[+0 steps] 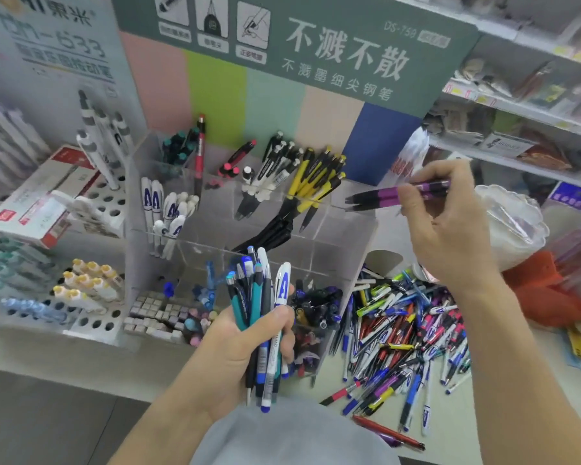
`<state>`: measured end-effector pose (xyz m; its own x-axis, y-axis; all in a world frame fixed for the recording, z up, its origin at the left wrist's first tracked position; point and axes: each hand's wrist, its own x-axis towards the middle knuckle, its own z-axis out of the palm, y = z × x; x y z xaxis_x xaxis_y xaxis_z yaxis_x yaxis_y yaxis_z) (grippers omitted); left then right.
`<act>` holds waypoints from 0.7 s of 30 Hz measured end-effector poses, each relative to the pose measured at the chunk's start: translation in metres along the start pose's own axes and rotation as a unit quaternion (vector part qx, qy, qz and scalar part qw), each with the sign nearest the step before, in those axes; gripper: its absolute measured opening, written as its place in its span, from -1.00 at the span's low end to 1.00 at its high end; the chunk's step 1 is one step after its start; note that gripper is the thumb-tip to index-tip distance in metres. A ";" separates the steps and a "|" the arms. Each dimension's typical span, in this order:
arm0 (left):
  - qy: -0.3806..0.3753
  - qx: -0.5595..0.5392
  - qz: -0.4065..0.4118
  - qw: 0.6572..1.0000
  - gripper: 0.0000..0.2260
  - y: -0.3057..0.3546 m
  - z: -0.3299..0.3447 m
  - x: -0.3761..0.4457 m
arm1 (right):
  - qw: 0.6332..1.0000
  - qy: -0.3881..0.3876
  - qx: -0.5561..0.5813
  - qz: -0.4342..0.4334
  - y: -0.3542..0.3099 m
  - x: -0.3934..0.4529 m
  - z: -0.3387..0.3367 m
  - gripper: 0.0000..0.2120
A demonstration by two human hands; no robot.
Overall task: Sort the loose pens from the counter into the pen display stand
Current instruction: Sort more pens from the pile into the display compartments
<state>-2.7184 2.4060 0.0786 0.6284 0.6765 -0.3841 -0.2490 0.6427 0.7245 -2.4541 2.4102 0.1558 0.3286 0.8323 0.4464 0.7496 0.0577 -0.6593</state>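
My left hand [245, 344] grips a bundle of several pens [260, 303], blue, teal and white, held upright in front of the clear pen display stand [336, 229]. My right hand [450, 223] pinches two purple-and-black pens [393, 195], held level with their tips pointing left over the stand's right rear compartment. The stand's compartments hold yellow pens [316, 182], white-capped pens [168, 209], black-and-white pens [275, 162] and dark blue pens [316, 307]. A pile of loose pens [399, 337] lies on the counter to the right of the stand.
A white perforated pen holder [94, 317] with yellow-capped pens stands left of the stand, with a red-and-white box [37, 203] behind it. A clear plastic bag [514, 226] and an orange bag [550, 290] lie at the right. Shelves [517, 109] with goods rise behind.
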 end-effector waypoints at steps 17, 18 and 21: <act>-0.103 -0.002 -0.058 0.993 -0.71 -0.013 0.023 0.016 | 0.933 -0.285 0.152 0.161 -0.013 -0.087 0.034 -0.63; -0.111 -0.006 -0.064 0.992 -0.69 -0.014 0.022 0.016 | 0.931 -0.272 0.166 0.177 -0.012 -0.089 0.033 -0.65; -0.100 0.002 -0.070 0.992 -0.71 -0.019 0.021 0.017 | 0.896 -0.255 0.262 0.250 -0.004 -0.093 0.027 -0.76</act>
<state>-2.6878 2.3972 0.0701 0.7909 0.4947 -0.3601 -0.1463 0.7243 0.6737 -2.5032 2.3478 0.1005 0.1419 0.9627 -0.2304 0.1646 -0.2524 -0.9535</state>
